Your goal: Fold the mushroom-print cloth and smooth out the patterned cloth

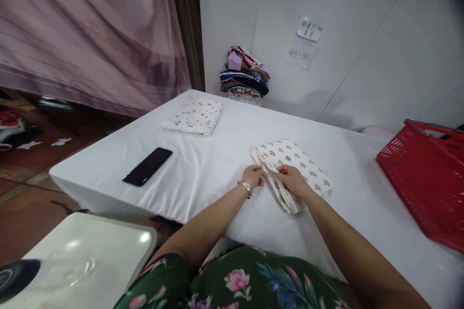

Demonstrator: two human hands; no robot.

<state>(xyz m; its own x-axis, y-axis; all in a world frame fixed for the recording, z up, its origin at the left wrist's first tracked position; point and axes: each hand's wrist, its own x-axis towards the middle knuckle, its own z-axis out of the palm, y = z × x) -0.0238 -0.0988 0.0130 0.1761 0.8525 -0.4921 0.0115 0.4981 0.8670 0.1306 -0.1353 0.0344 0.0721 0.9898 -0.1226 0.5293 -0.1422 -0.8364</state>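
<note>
A folded cream cloth (pixel 304 161) with grey mushroom-like shapes and small red and blue motifs lies in front of me on the white-covered table. Its layered folded edge faces me. My left hand (pixel 253 175), with a silver bracelet or watch at the wrist, has its fingers pinched at the left side of that edge. Closed on the layers nearer the middle, my right hand (pixel 290 178) has its thumb and fingers on the cloth. Farther back on the left, another folded white cloth (pixel 195 115) with small dark prints lies flat.
A black phone (pixel 148 166) lies on the white tablecloth (pixel 224 154). At the right stands a red plastic basket (pixel 431 178). Stacked clothes (pixel 244 75) sit beyond the far edge by the wall. A white stool (pixel 108 246) holding a clear bottle is at lower left.
</note>
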